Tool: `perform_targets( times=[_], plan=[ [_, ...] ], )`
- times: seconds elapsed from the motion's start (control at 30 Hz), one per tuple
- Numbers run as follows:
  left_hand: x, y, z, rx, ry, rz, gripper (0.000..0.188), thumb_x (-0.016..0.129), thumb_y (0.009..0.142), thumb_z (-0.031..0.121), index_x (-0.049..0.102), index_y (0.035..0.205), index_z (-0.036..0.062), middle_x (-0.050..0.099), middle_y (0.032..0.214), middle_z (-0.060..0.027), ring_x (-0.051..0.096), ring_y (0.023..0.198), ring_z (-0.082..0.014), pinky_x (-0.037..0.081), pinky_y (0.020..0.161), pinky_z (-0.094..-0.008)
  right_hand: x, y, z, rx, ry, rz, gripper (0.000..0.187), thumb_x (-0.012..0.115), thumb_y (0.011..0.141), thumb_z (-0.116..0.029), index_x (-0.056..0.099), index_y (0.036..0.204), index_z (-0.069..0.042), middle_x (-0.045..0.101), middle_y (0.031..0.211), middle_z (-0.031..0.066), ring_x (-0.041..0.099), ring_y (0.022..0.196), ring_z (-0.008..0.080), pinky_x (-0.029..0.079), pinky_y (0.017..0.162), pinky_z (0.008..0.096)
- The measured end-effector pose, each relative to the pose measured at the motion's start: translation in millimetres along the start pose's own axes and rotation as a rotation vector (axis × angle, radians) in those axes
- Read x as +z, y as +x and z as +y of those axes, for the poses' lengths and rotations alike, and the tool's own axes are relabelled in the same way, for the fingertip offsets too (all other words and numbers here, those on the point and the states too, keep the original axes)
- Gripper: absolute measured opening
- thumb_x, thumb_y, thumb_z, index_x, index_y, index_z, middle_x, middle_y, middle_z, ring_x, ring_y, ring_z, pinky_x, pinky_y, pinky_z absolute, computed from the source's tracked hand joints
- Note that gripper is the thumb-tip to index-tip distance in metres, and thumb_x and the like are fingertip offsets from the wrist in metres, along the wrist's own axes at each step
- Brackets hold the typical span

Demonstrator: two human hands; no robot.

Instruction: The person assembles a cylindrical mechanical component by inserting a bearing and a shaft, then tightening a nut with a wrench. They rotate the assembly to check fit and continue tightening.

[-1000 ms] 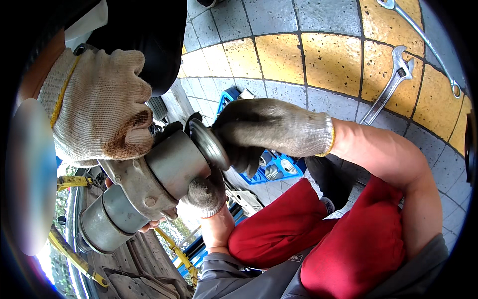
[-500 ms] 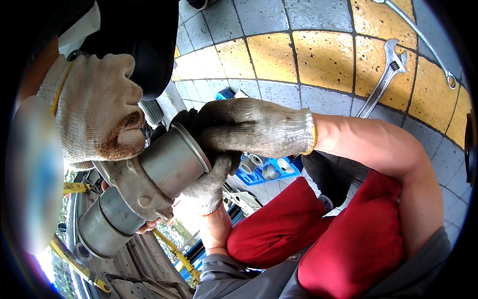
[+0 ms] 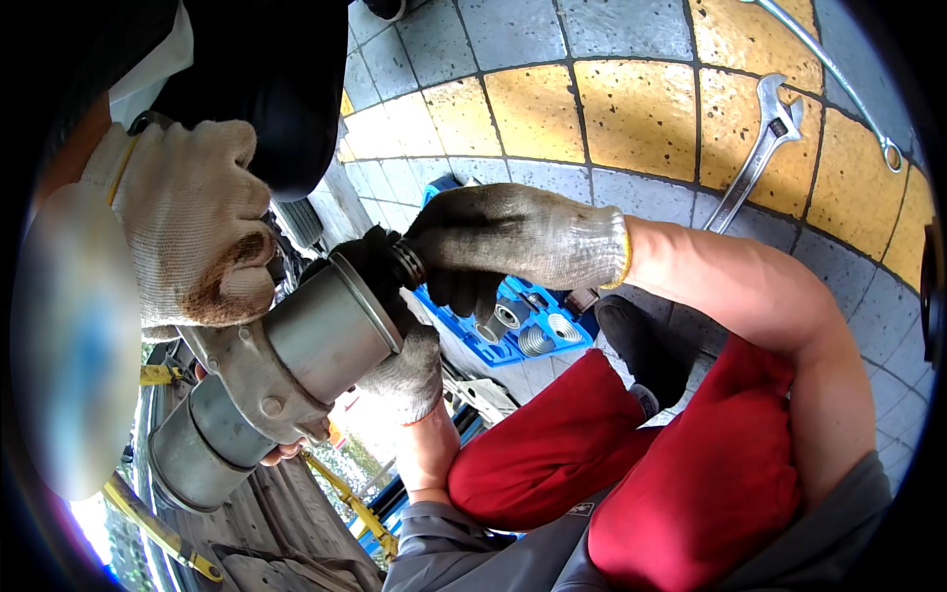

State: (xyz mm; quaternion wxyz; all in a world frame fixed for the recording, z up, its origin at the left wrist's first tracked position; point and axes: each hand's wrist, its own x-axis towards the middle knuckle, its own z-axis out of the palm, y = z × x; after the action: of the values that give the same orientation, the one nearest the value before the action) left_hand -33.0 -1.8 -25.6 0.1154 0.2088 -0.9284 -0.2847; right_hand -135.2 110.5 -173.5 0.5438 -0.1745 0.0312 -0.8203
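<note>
A grey metal cylindrical housing (image 3: 330, 316) with a bolted flange lies aslant at the left. My left hand (image 3: 406, 373), in a stained knit glove, is closed around the near end of its tube from below; its fingertips are partly hidden. At that end, a small ribbed metal piece (image 3: 407, 264) shows between dark glove fingers and my right hand (image 3: 518, 237). My gloved right hand is bent, with thumb and fingers closed on this piece. Another person's gloved hand (image 3: 202, 222) rests on the housing's far side. Bare fingers (image 3: 283, 453) show beneath it.
An open blue case (image 3: 483, 345) with round metal adapters stands on the tiled floor beyond my knees. An adjustable wrench (image 3: 760, 148) and a long combination spanner (image 3: 838, 74) lie at the upper right. Yellow lift arms (image 3: 158, 528) cross the lower left.
My right hand has drawn slightly away from the housing's end, and the ribbed piece has come into sight. The housing and the other person's hand have shifted slightly left.
</note>
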Motion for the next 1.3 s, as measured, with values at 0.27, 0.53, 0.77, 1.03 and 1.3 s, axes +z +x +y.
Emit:
perform_targets(
  times=[0.27,0.53,0.77,1.03,1.3],
  plan=[
    [-7,5,0,-0.019,-0.221,-0.069,0.078,0.084,0.087,0.03,0.047,0.147,-0.0044,0.059,0.142,-0.0184,0.058,0.131,-0.0313,0.041,0.116,-0.0482,-18,-8,5,0.102,0.045,0.038,0.042,0.055,0.109,-0.035,0.062,0.132,-0.001,0.072,0.107,0.0077,0.071,0.09,0.0136,0.06,0.075,0.028],
    [-7,11,-8,0.083,-0.257,-0.109,0.072,0.082,0.088,0.025,0.05,0.147,-0.0011,0.059,0.143,-0.0156,0.057,0.131,-0.0291,0.034,0.12,-0.0599,-15,-12,14,-0.063,0.112,0.12,0.044,0.054,0.107,-0.02,0.05,0.147,-0.002,0.067,0.122,0.0135,0.068,0.104,0.0167,0.059,0.083,0.0284],
    [8,11,7,0.088,-0.09,-0.034,0.026,0.058,0.098,0.001,0.057,0.124,-0.0024,0.06,0.119,-0.0133,0.062,0.114,-0.0258,0.048,0.111,-0.053,-6,-11,3,-0.044,0.277,0.134,0.041,0.061,0.103,-0.018,0.057,0.14,-0.002,0.067,0.122,0.0171,0.07,0.108,0.02,0.06,0.089,0.0317],
    [-3,8,1,0.032,-0.249,-0.056,0.068,0.08,0.09,0.019,0.049,0.148,-0.0002,0.062,0.144,-0.0135,0.057,0.135,-0.0252,0.029,0.123,-0.0605,-16,-3,25,-0.058,0.214,0.218,0.047,0.055,0.108,-0.034,0.057,0.14,0.0,0.064,0.085,0.0078,0.067,0.074,0.0169,0.057,0.064,0.0326],
    [-1,10,-1,0.078,-0.301,-0.093,0.064,0.078,0.091,0.014,0.05,0.147,-0.0007,0.062,0.144,-0.0142,0.057,0.136,-0.0268,0.03,0.123,-0.0593,-7,3,17,-0.035,0.075,0.279,0.037,0.05,0.109,-0.024,0.061,0.134,0.001,0.066,0.106,0.0141,0.07,0.082,0.0189,0.061,0.072,0.0334]
  ],
)
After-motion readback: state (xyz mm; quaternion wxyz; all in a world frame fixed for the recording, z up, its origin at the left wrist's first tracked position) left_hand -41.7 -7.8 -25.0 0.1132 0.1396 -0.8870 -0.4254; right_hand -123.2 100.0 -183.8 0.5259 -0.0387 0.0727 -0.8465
